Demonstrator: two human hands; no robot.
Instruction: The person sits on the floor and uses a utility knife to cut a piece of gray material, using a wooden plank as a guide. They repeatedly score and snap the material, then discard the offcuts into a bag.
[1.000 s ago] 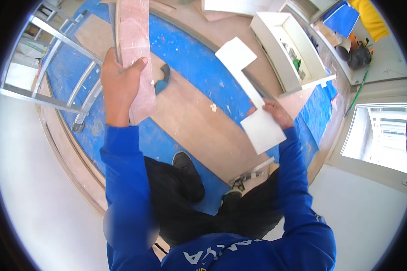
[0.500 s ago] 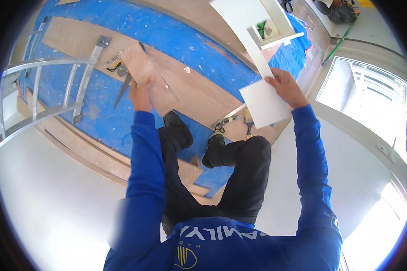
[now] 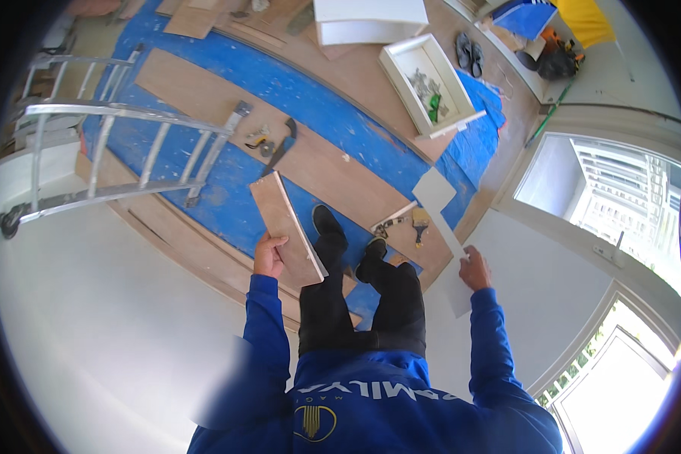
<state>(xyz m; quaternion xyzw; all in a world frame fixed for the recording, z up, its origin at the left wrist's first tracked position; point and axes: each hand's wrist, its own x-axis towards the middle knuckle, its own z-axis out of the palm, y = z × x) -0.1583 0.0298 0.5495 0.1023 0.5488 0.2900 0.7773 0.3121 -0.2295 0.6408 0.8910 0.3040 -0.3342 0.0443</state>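
The wooden board (image 3: 286,227) now hangs lower (tilted) in the left hand (image 3: 268,254)'s closed grip — the right hand (image 3: 474,267) still clasps its white panel (image 3: 445,227), both carried clear.

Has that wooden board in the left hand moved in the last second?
Yes. The wooden board, gripped by the left hand, has come down from above the hammer to below it, nearer the person's shoes.

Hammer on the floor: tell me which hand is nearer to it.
Left. The left hand, gripping a wooden board, sits just below the hammer; the right hand, holding a white panel, is farther right.
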